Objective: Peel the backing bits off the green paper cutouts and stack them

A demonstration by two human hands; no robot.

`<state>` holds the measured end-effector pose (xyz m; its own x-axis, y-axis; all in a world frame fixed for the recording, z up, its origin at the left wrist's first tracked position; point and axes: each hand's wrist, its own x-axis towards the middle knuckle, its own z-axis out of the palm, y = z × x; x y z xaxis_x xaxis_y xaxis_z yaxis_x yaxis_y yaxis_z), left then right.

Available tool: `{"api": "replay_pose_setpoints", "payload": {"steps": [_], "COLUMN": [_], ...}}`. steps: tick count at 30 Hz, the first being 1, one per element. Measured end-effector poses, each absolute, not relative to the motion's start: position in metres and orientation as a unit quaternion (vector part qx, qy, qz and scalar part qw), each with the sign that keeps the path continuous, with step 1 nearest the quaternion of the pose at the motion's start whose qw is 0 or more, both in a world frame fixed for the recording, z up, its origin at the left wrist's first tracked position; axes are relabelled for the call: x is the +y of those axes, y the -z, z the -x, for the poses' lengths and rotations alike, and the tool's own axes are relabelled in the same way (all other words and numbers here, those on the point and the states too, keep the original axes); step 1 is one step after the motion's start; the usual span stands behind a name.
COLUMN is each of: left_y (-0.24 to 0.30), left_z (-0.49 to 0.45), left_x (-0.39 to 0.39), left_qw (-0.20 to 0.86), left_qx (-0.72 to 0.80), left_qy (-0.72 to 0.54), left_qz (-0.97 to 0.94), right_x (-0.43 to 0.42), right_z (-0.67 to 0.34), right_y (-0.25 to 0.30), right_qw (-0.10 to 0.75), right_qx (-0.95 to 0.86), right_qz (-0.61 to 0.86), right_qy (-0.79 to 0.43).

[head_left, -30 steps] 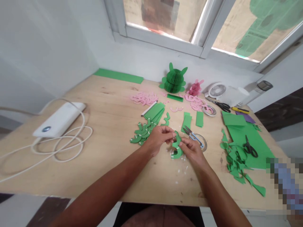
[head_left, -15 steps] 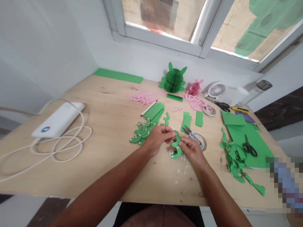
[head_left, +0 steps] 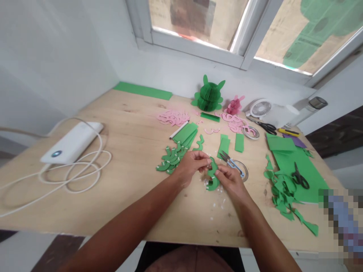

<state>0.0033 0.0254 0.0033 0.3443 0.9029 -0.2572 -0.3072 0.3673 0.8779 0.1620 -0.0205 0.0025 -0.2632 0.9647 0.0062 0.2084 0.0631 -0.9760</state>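
A curved green paper cut-out (head_left: 212,177) with small white tabs is pinched between both my hands above the wooden table (head_left: 136,132). My left hand (head_left: 190,166) grips its upper end with fingertips closed. On the cut-out's right side my right hand (head_left: 230,180) holds it, fingers curled. A pile of similar green curved pieces (head_left: 170,158) lies just left of my left hand. Small snips with blue handles (head_left: 231,161) rest on a tape roll right behind my right hand.
A white power bank (head_left: 70,142) with coiled cable lies at left. Green strips (head_left: 185,133), pink cut-outs (head_left: 173,117), a green honeycomb figure (head_left: 209,96), a pink one (head_left: 234,105), a small fan (head_left: 260,107), black scissors (head_left: 300,176) on green sheets and scraps (head_left: 280,196) sit behind and right.
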Motion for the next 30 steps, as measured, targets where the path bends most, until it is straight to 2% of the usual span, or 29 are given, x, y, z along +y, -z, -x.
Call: {"api": "replay_pose_setpoints", "payload": {"steps": [30], "left_y": [-0.0088], "left_z": [-0.0055], "left_x": [0.0229], "left_qw": [0.72], "left_qx": [0.376], "left_qy": [-0.465], "left_qz": [-0.352], "right_x": [-0.0215], "right_z": [-0.1605], "right_y": [-0.007], "right_qw": [0.39], "right_qx": [-0.604], "right_qz": [0.48], "right_qy": [-0.503]}}
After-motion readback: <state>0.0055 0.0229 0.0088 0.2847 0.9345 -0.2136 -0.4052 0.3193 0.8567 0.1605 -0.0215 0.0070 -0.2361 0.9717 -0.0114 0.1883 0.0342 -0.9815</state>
